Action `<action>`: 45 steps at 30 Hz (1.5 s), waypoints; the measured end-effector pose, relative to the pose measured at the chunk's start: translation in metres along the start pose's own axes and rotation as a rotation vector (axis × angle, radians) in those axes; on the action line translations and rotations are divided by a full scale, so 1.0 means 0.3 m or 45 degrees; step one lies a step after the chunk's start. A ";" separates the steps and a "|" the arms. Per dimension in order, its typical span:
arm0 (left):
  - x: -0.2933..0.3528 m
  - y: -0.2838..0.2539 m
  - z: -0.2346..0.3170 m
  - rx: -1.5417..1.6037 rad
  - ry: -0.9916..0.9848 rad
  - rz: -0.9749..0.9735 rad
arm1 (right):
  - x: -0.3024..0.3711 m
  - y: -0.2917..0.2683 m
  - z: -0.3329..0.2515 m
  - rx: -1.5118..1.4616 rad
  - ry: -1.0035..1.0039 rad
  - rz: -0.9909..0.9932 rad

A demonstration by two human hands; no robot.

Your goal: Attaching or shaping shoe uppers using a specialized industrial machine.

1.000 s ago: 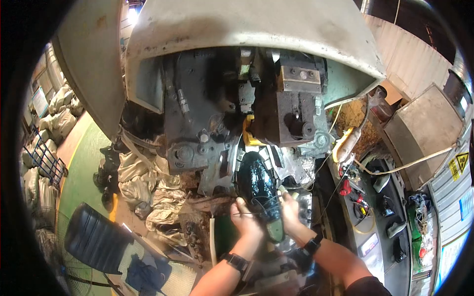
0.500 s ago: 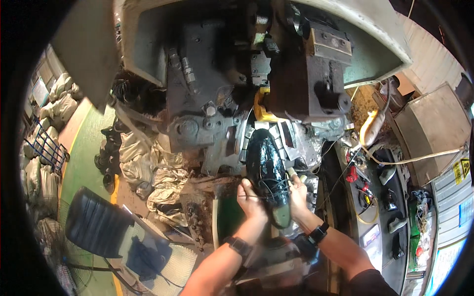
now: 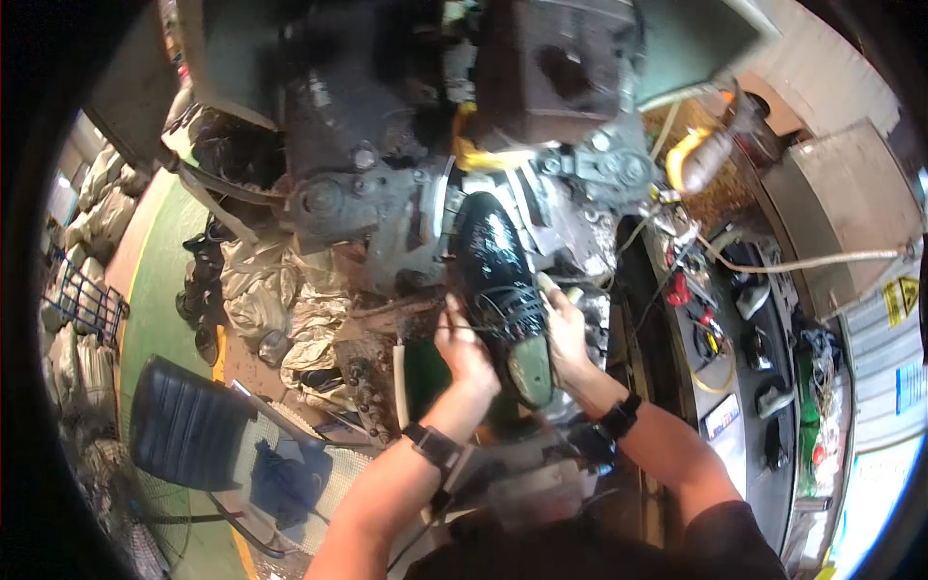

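Observation:
A glossy black lace-up shoe upper (image 3: 495,259) sits on a green shoe last (image 3: 530,372), whose bare heel end points toward me. Its toe lies at the bright metal plates of a large machine (image 3: 396,227). My left hand (image 3: 468,356) is at the left side of the shoe, fingers bent against it near the laces (image 3: 510,305). On the opposite side, my right hand (image 3: 568,333) grips the shoe by the laces, thumb and fingers along its edge. The fingers' undersides are partly hidden by the shoe.
A yellow machine part (image 3: 476,150) hangs just beyond the toe. At right runs a dark rack (image 3: 725,387) with shoes and tools. A black chair (image 3: 188,420) stands at left, beside pale sacks (image 3: 259,300). A heat-gun-like yellow and grey device (image 3: 701,159) is at upper right.
The whole view has shifted, so machine and shoe appear higher and further left. Both hands remain at the shoe, and more of the green heel end shows.

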State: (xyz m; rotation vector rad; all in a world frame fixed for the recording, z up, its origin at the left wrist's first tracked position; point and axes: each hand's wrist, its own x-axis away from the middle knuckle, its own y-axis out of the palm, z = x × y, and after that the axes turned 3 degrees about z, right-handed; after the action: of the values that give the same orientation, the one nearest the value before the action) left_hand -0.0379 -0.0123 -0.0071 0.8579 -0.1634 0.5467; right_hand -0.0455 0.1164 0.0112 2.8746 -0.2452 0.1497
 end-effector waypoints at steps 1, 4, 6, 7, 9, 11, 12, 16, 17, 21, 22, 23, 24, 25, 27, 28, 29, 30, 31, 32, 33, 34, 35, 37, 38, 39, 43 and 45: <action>-0.005 -0.022 0.007 -0.075 -0.033 0.011 | -0.004 -0.003 0.002 0.031 -0.017 -0.099; -0.021 -0.094 0.028 -0.389 -0.277 -0.185 | -0.030 -0.063 0.057 0.080 -0.023 -0.060; -0.059 -0.258 0.047 -1.015 -0.297 -0.498 | 0.041 -0.007 0.010 -0.048 0.161 -0.052; -0.041 -0.308 0.059 -1.497 -0.192 -0.853 | 0.050 -0.025 -0.015 -0.044 0.229 -0.093; 0.028 -0.305 0.108 -2.346 -0.101 -1.492 | 0.071 -0.032 -0.088 -0.017 0.303 -0.102; 0.075 -0.365 0.180 -2.730 0.287 -2.070 | 0.063 -0.047 -0.062 0.073 0.171 -0.109; 0.054 -0.505 0.201 -2.711 0.735 -2.321 | 0.066 -0.005 -0.050 0.157 0.054 -0.153; 0.062 -0.797 0.112 -2.789 1.106 -2.050 | 0.162 0.059 -0.076 0.525 0.036 -0.093; 0.069 -0.640 0.093 -2.635 1.092 -2.271 | 0.072 -0.103 0.053 0.277 0.041 -0.057; 0.182 -0.576 0.187 -2.280 1.035 -2.256 | 0.061 -0.171 0.121 0.247 0.030 -0.074; 0.218 -0.579 0.180 -2.132 1.000 -2.175 | 0.030 -0.224 0.172 0.473 -0.183 -0.037; 0.310 -0.520 0.276 -2.079 0.905 -2.116 | 0.076 -0.198 0.102 0.484 -0.149 -0.039; 0.371 -0.553 0.309 -2.073 0.850 -1.986 | 0.185 -0.159 -0.012 0.498 -0.112 -0.058; 0.432 -0.562 0.359 -1.995 0.897 -1.823 | 0.215 -0.189 -0.064 0.536 -0.258 -0.188; 0.516 -0.503 0.516 -1.899 0.899 -1.522 | 0.309 -0.201 -0.159 0.491 -0.576 -0.117; 0.553 -0.465 0.628 -1.703 0.868 -1.342 | 0.285 -0.276 -0.089 0.675 -0.633 -0.050; 0.583 -0.426 0.727 -1.779 0.647 -1.144 | 0.338 -0.073 -0.263 0.676 -0.627 -0.042; 0.640 -0.382 0.809 -1.506 0.916 -0.909 | 0.407 0.101 -0.397 0.670 -0.801 -0.291; 0.579 -0.390 0.832 -1.394 0.863 -0.677 | 0.476 0.206 -0.487 0.679 -0.980 -0.452; 0.525 -0.430 0.795 -0.889 0.708 -0.400 | 0.559 0.287 -0.519 0.671 -1.146 -0.670; 0.531 -0.338 0.847 -0.299 0.229 -0.329 | 0.639 0.321 -0.522 0.673 -1.311 -0.852; 0.518 -0.300 0.902 -0.168 0.126 -0.452 | 0.720 0.082 -0.398 0.670 -1.456 -1.057; 0.496 -0.214 0.880 0.120 0.107 -0.349 | 0.682 0.050 -0.328 0.808 -1.670 -1.055; 0.461 -0.128 0.846 0.145 0.035 -0.374 | 0.637 -0.007 -0.254 0.813 -1.543 -1.018; 0.458 -0.111 0.829 0.065 0.049 -0.434 | 0.653 0.012 -0.299 0.628 -1.221 -0.966; 0.468 -0.074 0.800 0.099 -0.041 -0.415 | 0.685 0.028 -0.358 0.634 -1.209 -0.848; 0.518 0.130 0.666 0.020 -0.279 -0.436 | 0.758 -0.083 -0.549 0.633 -1.139 -0.594; 0.493 0.167 0.562 0.012 -0.430 -0.555 | 0.796 -0.189 -0.598 0.782 -1.171 -0.472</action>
State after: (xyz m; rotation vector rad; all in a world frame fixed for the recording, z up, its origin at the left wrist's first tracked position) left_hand 0.0750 -0.0554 0.1883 0.9575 -0.2725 -0.0073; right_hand 0.1844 0.1801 0.1996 3.2692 0.2283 -1.3959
